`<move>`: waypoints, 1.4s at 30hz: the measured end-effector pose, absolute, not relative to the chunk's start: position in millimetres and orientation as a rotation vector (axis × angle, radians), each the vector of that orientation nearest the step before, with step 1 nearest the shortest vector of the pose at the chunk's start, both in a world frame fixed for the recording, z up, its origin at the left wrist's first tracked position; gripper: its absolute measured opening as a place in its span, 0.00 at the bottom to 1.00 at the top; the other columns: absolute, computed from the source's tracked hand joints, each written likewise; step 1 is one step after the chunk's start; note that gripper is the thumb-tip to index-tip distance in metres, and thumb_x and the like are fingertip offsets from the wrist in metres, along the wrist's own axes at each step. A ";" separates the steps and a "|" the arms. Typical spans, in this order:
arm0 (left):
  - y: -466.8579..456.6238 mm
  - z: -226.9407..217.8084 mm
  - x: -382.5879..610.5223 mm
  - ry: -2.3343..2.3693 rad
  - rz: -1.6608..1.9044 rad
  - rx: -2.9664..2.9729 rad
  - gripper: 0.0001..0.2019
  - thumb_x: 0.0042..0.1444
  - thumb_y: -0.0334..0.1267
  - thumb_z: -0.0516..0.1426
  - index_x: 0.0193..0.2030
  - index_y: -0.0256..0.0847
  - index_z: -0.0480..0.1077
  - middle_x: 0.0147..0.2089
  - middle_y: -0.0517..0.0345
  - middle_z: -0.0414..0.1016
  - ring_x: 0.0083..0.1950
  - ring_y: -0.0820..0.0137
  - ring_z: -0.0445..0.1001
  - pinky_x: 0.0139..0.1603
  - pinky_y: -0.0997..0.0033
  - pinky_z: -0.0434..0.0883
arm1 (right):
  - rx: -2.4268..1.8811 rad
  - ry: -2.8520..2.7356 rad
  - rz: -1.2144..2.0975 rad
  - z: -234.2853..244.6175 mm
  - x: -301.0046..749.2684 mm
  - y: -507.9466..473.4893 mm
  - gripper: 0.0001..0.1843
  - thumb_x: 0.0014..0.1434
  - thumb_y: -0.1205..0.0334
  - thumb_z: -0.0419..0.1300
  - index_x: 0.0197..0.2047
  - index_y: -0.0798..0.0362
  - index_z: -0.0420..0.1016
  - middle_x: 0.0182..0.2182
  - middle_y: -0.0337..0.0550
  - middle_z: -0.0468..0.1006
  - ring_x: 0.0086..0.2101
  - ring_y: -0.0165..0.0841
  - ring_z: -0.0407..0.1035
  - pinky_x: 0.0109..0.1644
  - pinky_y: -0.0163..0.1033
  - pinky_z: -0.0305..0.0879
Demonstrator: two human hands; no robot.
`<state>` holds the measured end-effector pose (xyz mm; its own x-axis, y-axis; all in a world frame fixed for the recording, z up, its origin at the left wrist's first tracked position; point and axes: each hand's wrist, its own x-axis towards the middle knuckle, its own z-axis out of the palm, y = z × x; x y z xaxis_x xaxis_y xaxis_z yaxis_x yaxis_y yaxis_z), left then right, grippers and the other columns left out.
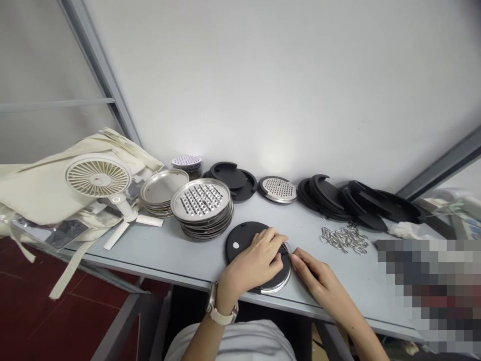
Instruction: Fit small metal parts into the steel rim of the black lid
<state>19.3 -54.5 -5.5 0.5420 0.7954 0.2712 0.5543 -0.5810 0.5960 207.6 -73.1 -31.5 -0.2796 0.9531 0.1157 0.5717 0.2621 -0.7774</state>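
A round black plastic piece point(240, 233) with a white dot and a silver metal rim along its lower right lies on the table close to me. Across its top rests my left hand point(255, 258), fingers curled and pressing near the right edge. My right hand point(319, 281) pinches a small metal wire hook point(288, 249) against that edge, thumb and forefinger together. Part of the hook is hidden by the fingers. To the right lies a heap of similar wire hooks point(343, 238). A stack of round metal grater discs point(203, 200) stands to the left.
Metal lids point(165, 188) and a white fan point(99, 178) are at left, beside a cream bag point(45, 185). Along the wall sit black round holders point(227, 175), a grater disc in a black holder point(278, 189) and more black holders point(330, 195). A blurred patch covers the right.
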 end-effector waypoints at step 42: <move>-52.2 -3.4 18.7 1.003 0.754 2.348 0.22 0.59 0.26 0.48 0.59 0.46 0.62 0.54 0.58 0.71 0.55 0.66 0.66 0.62 0.57 0.61 | -1.388 -1.913 0.888 -38.9 212.0 -71.9 0.18 0.68 0.49 0.46 0.29 0.50 0.56 0.23 0.32 0.53 0.26 0.29 0.52 0.29 0.33 0.52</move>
<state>18.7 -52.2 -3.4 0.5806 0.7578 0.2978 0.4967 -0.6194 0.6080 212.0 -71.9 -38.9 -0.2670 0.9597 0.0874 0.5526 0.2267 -0.8020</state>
